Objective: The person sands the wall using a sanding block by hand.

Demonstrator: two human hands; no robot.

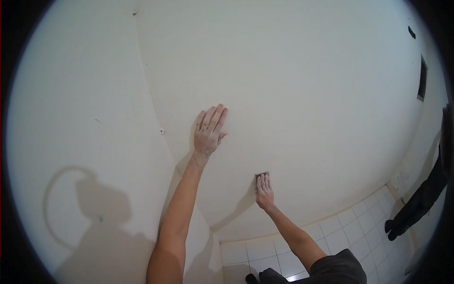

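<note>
Flat against the white wall (302,109), my left hand (210,128) has its fingers stretched out and holds nothing. Lower down and to the right, my right hand (264,191) presses a small dark piece of sandpaper (262,174) to the same wall. Only the sandpaper's upper edge shows above my fingertips; the rest is covered by the hand. Both arms reach upward from the bottom of the view.
A wall corner runs down left of my left hand, with a small wall fixing (161,131) beside it. White floor tiles (347,217) lie below. At the right stands a person in dark trousers (423,194), under a dark wall opening (422,78).
</note>
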